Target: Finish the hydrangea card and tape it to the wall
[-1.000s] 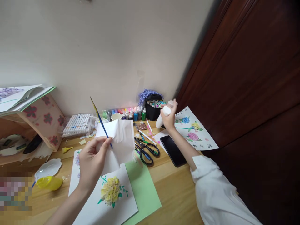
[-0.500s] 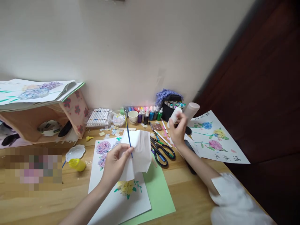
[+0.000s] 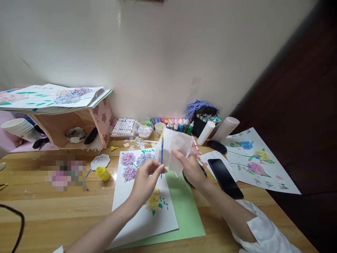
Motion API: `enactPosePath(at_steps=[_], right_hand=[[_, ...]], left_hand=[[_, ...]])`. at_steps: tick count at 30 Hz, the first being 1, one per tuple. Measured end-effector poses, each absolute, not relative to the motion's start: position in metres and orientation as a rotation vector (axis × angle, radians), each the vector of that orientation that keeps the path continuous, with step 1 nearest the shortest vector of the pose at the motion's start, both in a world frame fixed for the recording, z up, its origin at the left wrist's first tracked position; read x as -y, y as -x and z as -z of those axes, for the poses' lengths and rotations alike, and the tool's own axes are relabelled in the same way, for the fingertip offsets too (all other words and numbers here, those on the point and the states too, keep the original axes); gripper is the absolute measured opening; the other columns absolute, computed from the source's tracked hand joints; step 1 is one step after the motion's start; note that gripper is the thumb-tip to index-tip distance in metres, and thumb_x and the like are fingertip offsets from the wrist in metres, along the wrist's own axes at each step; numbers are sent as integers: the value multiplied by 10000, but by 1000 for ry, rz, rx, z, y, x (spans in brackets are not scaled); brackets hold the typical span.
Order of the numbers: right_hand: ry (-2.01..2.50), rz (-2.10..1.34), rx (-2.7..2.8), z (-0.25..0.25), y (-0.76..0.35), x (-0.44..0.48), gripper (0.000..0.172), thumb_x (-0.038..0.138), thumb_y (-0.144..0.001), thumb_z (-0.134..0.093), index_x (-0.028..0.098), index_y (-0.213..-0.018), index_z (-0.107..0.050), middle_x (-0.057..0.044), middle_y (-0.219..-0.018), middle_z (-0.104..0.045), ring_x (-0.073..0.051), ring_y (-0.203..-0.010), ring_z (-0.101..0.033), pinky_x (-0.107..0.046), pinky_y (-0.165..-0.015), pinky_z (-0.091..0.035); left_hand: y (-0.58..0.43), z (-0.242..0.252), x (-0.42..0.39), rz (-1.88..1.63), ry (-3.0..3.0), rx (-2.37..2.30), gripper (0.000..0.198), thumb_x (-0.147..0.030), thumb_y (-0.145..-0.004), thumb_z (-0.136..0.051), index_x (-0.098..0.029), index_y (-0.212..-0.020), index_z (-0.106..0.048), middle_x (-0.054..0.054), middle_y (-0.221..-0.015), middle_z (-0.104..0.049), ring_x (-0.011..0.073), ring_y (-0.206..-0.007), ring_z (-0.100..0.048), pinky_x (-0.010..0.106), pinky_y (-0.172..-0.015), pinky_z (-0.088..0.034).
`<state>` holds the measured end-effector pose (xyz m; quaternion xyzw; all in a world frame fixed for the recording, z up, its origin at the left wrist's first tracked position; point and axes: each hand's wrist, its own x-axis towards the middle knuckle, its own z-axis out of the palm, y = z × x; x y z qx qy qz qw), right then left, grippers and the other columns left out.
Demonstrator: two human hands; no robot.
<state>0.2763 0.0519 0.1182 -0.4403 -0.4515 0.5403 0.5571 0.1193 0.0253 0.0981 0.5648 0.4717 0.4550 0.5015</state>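
Observation:
My left hand [image 3: 149,179] pinches a thin blue paintbrush [image 3: 162,151], which stands nearly upright with its bristle end up. Just right of it, my right hand [image 3: 191,167] holds a white tissue [image 3: 177,142], thumb on its near face. Below both hands lies a white sheet [image 3: 139,221] with purple, blue and yellow flower clusters and green leaves, on top of a green sheet [image 3: 186,211]. Black-handled scissors are mostly hidden behind my right hand. A yellow paint bottle [image 3: 103,173] and a white flower-shaped palette [image 3: 100,162] sit to the left.
Along the wall stand a marker box [image 3: 123,127], a paper cup [image 3: 160,129], several paint bottles [image 3: 181,126] and two white cylinders, the nearer cylinder [image 3: 206,133] slimmer. A phone [image 3: 225,178] and a flower painting [image 3: 259,160] lie right. A peach box [image 3: 101,123] carries papers.
My right hand has left the slim white cylinder, now standing on the table, and has taken hold of the tissue. My left hand keeps the paintbrush. The view has shifted left.

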Motion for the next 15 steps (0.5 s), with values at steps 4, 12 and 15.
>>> enactPosePath(at_steps=[4, 12, 15], right_hand=[[763, -1697, 843, -122, -251, -46, 526, 686, -733, -483, 188, -770, -651, -69, -807, -700, -245, -817, -649, -351, -680, -516], [812, -1521, 754, -105, -235, -51, 227, 339, -646, -762, 181, -781, -672, 5, -682, -676, -108, -554, -574, -225, -538, -442], [812, -1458, 768, -107, -236, -56, 209, 362, -670, -735, 171, -738, -682, 10, -632, -663, -113, -555, -565, -221, -517, -424]], left_hand=[[-123, -97, -23, -1127, -1393, -1140, 174, -304, -836, -559, -169, -727, -576, 24, -692, -664, 151, -685, -632, 258, -678, -486], [-125, -96, -16, -1154, -1615, -1273, 144, -229, -842, -525, -170, -733, -597, 29, -724, -683, 151, -688, -653, 255, -673, -498], [-129, -96, -10, -1138, -1618, -1278, 153, -252, -857, -508, -177, -751, -590, 18, -713, -675, 150, -679, -646, 259, -668, -493]])
